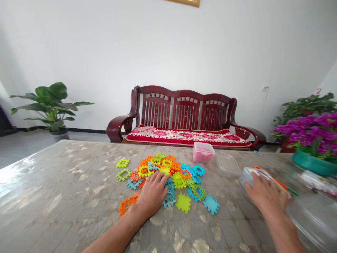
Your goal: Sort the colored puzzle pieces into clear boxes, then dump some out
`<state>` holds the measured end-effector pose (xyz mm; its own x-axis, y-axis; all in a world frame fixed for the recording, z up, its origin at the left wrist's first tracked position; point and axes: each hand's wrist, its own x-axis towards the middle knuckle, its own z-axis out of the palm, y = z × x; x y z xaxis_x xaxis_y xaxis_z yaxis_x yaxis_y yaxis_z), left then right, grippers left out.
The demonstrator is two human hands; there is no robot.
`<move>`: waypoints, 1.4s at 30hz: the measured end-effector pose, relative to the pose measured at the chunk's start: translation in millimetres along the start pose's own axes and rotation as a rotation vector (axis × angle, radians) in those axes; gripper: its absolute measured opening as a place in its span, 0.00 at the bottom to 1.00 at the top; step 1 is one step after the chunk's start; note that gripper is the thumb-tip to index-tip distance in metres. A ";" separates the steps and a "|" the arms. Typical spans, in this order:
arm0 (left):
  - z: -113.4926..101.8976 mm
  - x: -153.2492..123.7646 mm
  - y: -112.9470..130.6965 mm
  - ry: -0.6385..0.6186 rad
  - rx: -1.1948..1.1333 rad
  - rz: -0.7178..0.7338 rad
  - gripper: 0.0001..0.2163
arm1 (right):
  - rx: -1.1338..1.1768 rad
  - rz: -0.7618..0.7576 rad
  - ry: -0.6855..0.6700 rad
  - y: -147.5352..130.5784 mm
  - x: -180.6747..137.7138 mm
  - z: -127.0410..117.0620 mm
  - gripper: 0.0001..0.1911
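My left hand (154,189) lies over a loose pile of interlocking plastic building tiles (183,202), its fingers stretched out onto a yellow-green tile (165,170). The tiles are orange, blue and green, some solid and some with window-like openings. Over to the right, my right hand (267,193), blurred, is on a clear plastic box (246,174), thumb at the near side and fingers over the top. What the box contains is hard to make out. An orange tile (126,203) lies just left of my left wrist.
A small clear box with pink contents (203,153) stands behind the pile, beside a clear lid (228,163). Another clear container (316,219) is at the right front. Purple flowers in a teal pot (313,162) stand at the right edge. Beyond the table (86,189) is a wooden bench (185,109).
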<state>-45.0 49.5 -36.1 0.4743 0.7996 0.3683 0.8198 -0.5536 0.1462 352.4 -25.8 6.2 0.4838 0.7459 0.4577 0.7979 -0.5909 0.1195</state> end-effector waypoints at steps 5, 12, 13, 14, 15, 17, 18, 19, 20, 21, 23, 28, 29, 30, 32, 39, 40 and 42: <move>-6.2 0.5 2.9 -0.025 0.012 0.006 0.18 | 0.053 0.024 -0.036 2.9 2.1 -9.9 0.29; -9.9 0.8 3.9 -0.027 -0.003 0.013 0.17 | 0.031 0.081 -0.057 7.1 -0.5 -4.2 0.27; -9.7 0.8 3.7 -0.022 0.001 0.017 0.17 | 0.029 0.078 -0.039 6.8 -1.3 -2.9 0.27; -9.4 1.0 3.4 -0.017 0.007 0.020 0.17 | 0.023 0.076 -0.016 6.4 -2.1 -1.7 0.27; -8.9 1.1 3.2 -0.012 0.011 0.022 0.17 | 0.014 0.074 0.009 6.1 -2.8 -0.4 0.26; -8.0 1.4 2.9 -0.003 0.015 0.025 0.17 | -0.004 0.074 0.061 5.9 -3.8 2.1 0.25; -7.6 1.5 2.8 0.001 0.017 0.027 0.17 | -0.010 0.074 0.088 5.9 -4.1 3.4 0.24; -7.2 1.7 2.7 0.005 0.019 0.028 0.17 | -0.014 0.074 0.113 5.9 -4.4 4.7 0.23; -6.9 1.9 2.6 0.008 0.022 0.030 0.17 | -0.015 0.071 0.135 5.7 -4.6 5.9 0.22; -6.6 2.2 2.5 0.013 0.026 0.033 0.16 | -0.012 0.068 0.157 5.2 -4.7 7.2 0.21; -6.2 3.0 2.2 0.022 0.035 0.040 0.16 | 0.004 0.061 0.199 2.7 -4.8 10.1 0.19; -5.8 5.1 1.1 0.023 0.068 0.058 0.16 | 0.127 0.023 0.305 -8.9 -2.5 22.9 0.19; -5.7 5.5 0.8 0.022 0.072 0.063 0.16 | 0.150 0.013 0.328 -11.0 -1.9 26.0 0.19; -5.6 5.8 0.5 0.022 0.074 0.068 0.16 | 0.168 0.003 0.352 -12.6 -1.4 28.9 0.20; -5.2 6.2 -0.2 0.028 0.076 0.079 0.16 | 0.188 -0.009 0.395 -14.6 -1.1 33.0 0.20; -3.2 6.0 -3.0 0.047 0.054 0.093 0.16 | 0.184 -0.019 0.444 -15.7 -4.2 30.6 0.18; -3.3 6.2 -3.1 0.043 0.054 0.092 0.16 | 0.180 -0.019 0.444 -15.9 -4.5 29.9 0.17; -3.8 6.7 -3.0 0.032 0.058 0.088 0.16 | 0.168 -0.017 0.444 -16.2 -4.8 29.4 0.17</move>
<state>-45.5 55.6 -30.6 0.5358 0.7403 0.4062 0.7931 -0.6062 0.0586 347.7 -10.7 -23.8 0.2986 0.5300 0.7936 0.8694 -0.4941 0.0028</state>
